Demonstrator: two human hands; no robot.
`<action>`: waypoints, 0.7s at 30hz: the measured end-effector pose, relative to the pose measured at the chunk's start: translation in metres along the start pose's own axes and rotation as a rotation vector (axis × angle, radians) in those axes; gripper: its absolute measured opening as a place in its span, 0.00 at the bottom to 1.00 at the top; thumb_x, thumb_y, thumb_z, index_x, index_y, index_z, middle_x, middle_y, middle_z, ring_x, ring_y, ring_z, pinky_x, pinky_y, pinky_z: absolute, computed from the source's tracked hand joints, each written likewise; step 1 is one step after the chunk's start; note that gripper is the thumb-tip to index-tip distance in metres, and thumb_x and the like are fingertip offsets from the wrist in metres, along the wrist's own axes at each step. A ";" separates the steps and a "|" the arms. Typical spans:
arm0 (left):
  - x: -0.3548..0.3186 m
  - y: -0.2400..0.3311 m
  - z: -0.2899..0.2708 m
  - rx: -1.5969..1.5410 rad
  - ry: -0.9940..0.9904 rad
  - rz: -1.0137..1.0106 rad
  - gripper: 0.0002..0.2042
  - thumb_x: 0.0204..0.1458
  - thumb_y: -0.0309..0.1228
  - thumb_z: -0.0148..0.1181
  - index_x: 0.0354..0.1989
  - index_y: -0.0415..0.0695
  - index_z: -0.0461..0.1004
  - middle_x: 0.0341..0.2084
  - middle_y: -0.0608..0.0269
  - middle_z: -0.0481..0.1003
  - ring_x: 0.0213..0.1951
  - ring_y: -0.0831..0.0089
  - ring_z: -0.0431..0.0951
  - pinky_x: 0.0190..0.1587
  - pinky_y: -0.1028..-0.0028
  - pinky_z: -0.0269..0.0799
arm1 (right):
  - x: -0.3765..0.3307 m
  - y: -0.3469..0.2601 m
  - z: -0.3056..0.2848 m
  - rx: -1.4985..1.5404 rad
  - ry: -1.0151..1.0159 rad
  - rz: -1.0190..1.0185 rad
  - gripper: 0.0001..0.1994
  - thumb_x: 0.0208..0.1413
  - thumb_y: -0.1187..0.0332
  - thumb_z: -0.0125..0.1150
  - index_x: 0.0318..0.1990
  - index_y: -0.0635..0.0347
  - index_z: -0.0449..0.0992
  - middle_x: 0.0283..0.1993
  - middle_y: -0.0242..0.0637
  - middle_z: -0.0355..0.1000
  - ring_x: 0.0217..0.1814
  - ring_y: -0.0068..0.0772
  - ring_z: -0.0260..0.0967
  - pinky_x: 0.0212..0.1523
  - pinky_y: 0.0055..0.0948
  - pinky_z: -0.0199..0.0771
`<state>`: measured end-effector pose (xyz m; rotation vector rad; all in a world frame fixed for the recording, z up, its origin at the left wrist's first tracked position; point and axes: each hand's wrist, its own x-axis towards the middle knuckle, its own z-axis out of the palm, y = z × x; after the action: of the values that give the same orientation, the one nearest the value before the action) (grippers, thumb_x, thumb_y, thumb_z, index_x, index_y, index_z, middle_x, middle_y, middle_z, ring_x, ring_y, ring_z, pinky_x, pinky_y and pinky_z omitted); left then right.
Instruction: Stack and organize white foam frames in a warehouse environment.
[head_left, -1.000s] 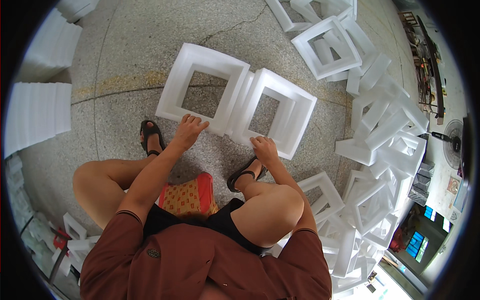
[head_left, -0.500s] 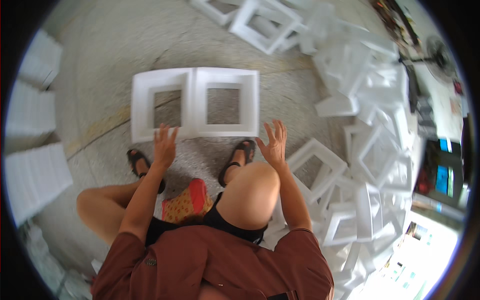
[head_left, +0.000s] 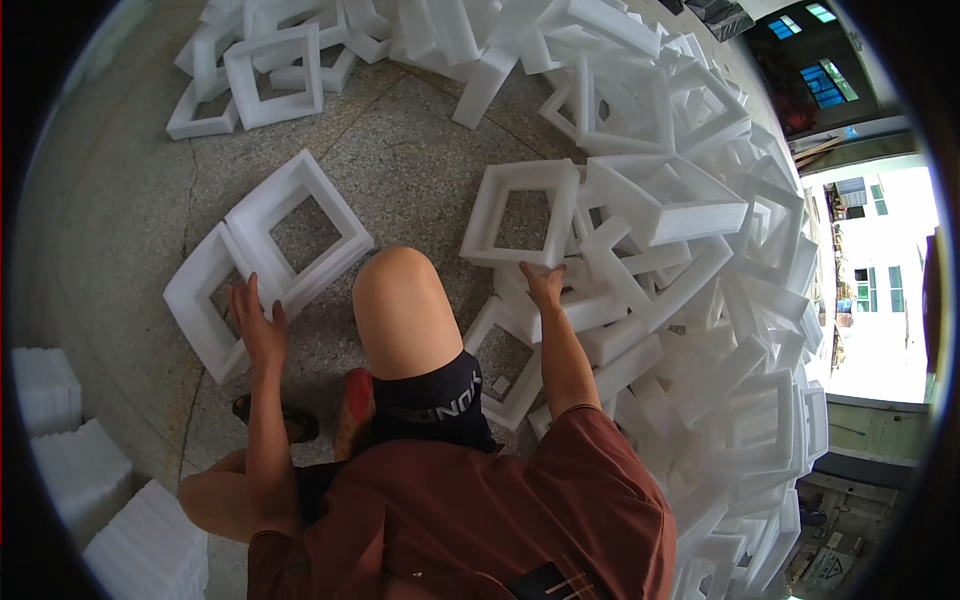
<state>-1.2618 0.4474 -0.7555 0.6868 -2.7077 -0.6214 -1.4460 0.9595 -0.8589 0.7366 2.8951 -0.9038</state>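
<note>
On the floor in front of me, two square white foam frames stand edge to edge, a left one (head_left: 192, 318) and a right one (head_left: 338, 205). My left hand (head_left: 262, 325) is over the near side of the left frame, its fingers spread and not wrapped round anything. Out to the right, my right hand (head_left: 545, 287) grips the near edge of another white foam frame (head_left: 483, 215), which is at the border of a large heap. Its fingertips are partly hidden by that edge.
A big heap of loose white foam frames (head_left: 690, 215) covers the right side and runs along the far side. Several stacks of white foam (head_left: 85, 465) stand at the lower left. A red item (head_left: 354, 405) lies between my legs.
My view has turned right, so the paired frames now appear farther left. My right hand has gone from open beside the pair to gripping a frame at the heap. My left hand stays open.
</note>
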 end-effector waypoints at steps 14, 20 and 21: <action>0.017 0.191 -0.090 -0.268 0.065 0.592 0.27 0.54 0.24 0.59 0.65 0.39 0.62 0.62 0.47 0.62 0.68 0.45 0.56 0.67 0.53 0.56 | -0.002 -0.090 0.029 0.724 -0.071 0.555 0.38 0.50 0.66 0.66 0.65 0.71 0.52 0.55 0.57 0.64 0.54 0.52 0.67 0.50 0.52 0.76; 0.006 0.158 -0.095 -0.189 0.071 0.513 0.27 0.54 0.23 0.59 0.64 0.39 0.63 0.63 0.48 0.62 0.68 0.44 0.55 0.67 0.51 0.56 | -0.072 -0.150 -0.051 0.206 -0.167 -0.496 0.36 0.46 0.57 0.72 0.63 0.58 0.66 0.64 0.55 0.61 0.68 0.62 0.56 0.66 0.52 0.59; 0.007 0.156 -0.097 -0.197 0.062 0.477 0.27 0.54 0.23 0.58 0.64 0.39 0.62 0.63 0.48 0.62 0.69 0.44 0.55 0.67 0.50 0.56 | -0.072 -0.161 -0.071 0.066 -0.012 -0.752 0.34 0.45 0.57 0.73 0.61 0.56 0.69 0.64 0.51 0.62 0.70 0.61 0.53 0.68 0.55 0.53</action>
<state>-1.2929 0.5355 -0.5971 0.0044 -2.5657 -0.7094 -1.4452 0.8508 -0.7033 -0.4120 3.1529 -1.0203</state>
